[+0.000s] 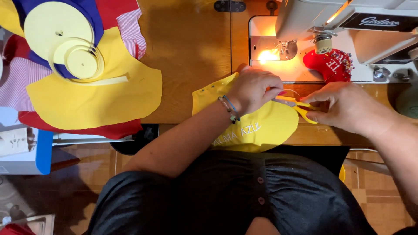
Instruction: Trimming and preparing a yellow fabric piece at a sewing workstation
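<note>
Fingers of right hand (344, 106) grip yellow scissors (300, 106); left hand (254, 89) pinches yellow fabric (261, 128).

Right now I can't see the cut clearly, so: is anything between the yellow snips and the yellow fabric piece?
Nothing visible is. The right hand holds the yellow snips at the edge of the yellow fabric piece, which the left hand pinches. The red pincushion sits farther back, apart.

White sewing machine (348, 17), red pincushion (332, 64), yellow tape rolls (69, 48), stacked fabric pieces (93, 93), wooden table (191, 48)
</note>
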